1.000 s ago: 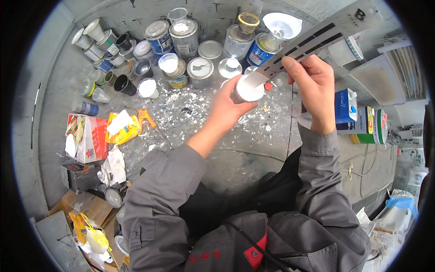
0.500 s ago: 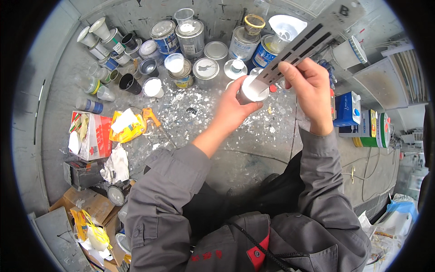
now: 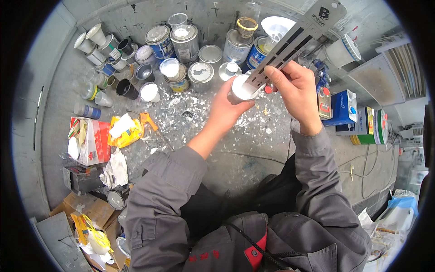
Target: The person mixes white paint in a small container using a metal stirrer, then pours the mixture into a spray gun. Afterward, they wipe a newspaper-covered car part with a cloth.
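Note:
My left hand (image 3: 225,109) is wrapped round a small cup (image 3: 236,97) of white paint, held up above the floor. Pinched between the thumb and fingers of my right hand (image 3: 297,88) is a long, flat grey mixing ruler (image 3: 301,41) with dark slots. It slants down to the left, its lower end dipping into the white paint (image 3: 244,87). My left fingers are partly hidden behind the cup.
Paint cans (image 3: 201,74) and used cups (image 3: 127,88) line the back wall. To the right stand a blue canister (image 3: 340,109) and other containers. An orange-handled tool (image 3: 148,121), a red-white box (image 3: 93,140) and a cardboard box (image 3: 90,204) lie left. White paint specks cover the floor (image 3: 195,118).
The cup, the ruler and both hands sit slightly further left, and the whole view has shifted a little too. Both grips are unchanged.

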`<control>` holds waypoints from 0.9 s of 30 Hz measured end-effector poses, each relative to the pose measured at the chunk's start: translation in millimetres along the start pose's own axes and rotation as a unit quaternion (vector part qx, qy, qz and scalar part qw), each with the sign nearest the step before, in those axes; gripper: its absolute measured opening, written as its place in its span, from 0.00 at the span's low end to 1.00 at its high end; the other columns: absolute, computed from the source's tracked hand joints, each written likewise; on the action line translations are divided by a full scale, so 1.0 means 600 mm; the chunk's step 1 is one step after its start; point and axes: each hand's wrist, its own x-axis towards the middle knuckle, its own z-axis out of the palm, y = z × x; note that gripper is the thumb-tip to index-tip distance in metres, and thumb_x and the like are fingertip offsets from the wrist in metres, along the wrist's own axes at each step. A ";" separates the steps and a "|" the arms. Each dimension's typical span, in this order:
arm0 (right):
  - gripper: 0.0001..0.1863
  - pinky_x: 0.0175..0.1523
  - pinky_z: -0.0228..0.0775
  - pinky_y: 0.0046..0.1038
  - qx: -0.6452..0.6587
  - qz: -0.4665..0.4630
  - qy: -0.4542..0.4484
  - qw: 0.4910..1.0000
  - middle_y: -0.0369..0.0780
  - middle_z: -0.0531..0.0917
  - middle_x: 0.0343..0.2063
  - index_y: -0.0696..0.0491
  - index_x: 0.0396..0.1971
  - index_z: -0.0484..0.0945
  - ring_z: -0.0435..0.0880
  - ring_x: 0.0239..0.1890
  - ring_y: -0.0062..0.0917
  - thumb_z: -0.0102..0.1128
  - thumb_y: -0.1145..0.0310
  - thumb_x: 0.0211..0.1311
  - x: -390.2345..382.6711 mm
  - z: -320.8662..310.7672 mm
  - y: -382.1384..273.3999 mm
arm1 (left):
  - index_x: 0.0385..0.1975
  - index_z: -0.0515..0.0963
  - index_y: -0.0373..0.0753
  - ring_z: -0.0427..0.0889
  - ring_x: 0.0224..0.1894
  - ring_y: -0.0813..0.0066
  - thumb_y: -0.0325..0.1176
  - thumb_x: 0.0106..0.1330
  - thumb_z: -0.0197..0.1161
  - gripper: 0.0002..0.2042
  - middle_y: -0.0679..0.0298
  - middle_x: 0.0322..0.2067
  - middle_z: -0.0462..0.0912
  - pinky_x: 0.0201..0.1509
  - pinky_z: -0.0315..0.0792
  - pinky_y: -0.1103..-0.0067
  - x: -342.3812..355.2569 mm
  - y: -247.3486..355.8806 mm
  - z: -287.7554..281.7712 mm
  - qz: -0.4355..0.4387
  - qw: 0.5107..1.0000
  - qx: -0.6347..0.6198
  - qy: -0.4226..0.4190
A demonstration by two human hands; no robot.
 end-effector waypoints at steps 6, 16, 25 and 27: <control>0.08 0.33 0.68 0.19 -0.038 -0.018 0.033 0.999 0.32 0.84 0.28 0.61 0.39 0.86 0.78 0.28 0.12 0.68 0.70 0.73 0.006 -0.023 -0.012 | 0.71 0.68 0.38 0.79 0.61 0.73 0.24 0.58 0.77 0.38 0.64 0.59 0.80 0.65 0.74 0.74 -0.002 -0.001 -0.003 -0.002 1.000 0.024 -0.018; 0.09 0.32 0.68 0.20 -0.052 -0.017 0.015 0.998 0.33 0.86 0.27 0.61 0.42 0.87 0.78 0.28 0.11 0.68 0.70 0.72 0.002 -0.004 -0.005 | 0.71 0.67 0.37 0.79 0.62 0.73 0.25 0.60 0.77 0.38 0.63 0.60 0.80 0.65 0.74 0.73 -0.001 0.001 -0.002 -0.002 1.000 -0.021 -0.016; 0.09 0.32 0.68 0.20 -0.052 -0.038 0.041 0.997 0.32 0.84 0.28 0.62 0.41 0.86 0.77 0.28 0.12 0.68 0.69 0.73 0.004 -0.015 -0.012 | 0.71 0.67 0.36 0.82 0.61 0.69 0.26 0.58 0.79 0.39 0.59 0.59 0.81 0.63 0.77 0.73 -0.002 -0.008 -0.003 0.011 0.999 0.014 -0.028; 0.09 0.32 0.68 0.20 -0.071 -0.042 0.046 0.996 0.32 0.84 0.27 0.61 0.41 0.86 0.77 0.27 0.12 0.68 0.69 0.72 0.008 -0.019 -0.009 | 0.71 0.68 0.37 0.80 0.61 0.72 0.23 0.58 0.77 0.38 0.62 0.59 0.81 0.65 0.75 0.74 -0.004 -0.006 -0.002 0.004 1.000 0.012 -0.026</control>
